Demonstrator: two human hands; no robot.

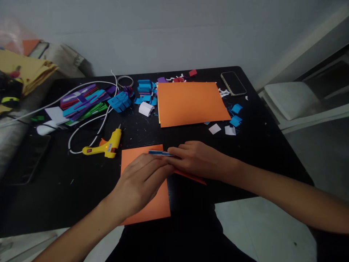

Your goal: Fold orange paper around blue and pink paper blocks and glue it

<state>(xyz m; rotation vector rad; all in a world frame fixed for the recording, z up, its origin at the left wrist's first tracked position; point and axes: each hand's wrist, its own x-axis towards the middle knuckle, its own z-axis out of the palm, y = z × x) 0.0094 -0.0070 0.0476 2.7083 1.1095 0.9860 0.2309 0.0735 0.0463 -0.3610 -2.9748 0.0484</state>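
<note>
Over an orange paper sheet point(145, 211) at the front of the table, my two hands meet. A thin bundle of blue and whitish paper strips point(159, 153) lies between them, mostly covered by fingers. My right hand point(193, 159) is closed and pinches the bundle's right end. Bent over the sheet, my left hand point(144, 178) has its fingers together against the bundle's near side; its fingertips are partly hidden. From below my right hand sticks out a narrow orange paper piece point(192, 177).
Left of the sheet lies a yellow glue gun point(110, 145) with a white cord point(71, 140) looping behind it. Coloured paper strips point(84, 103), blue curled pieces point(120, 102), a stack of orange sheets point(191, 103) and a phone point(233, 83) lie farther back.
</note>
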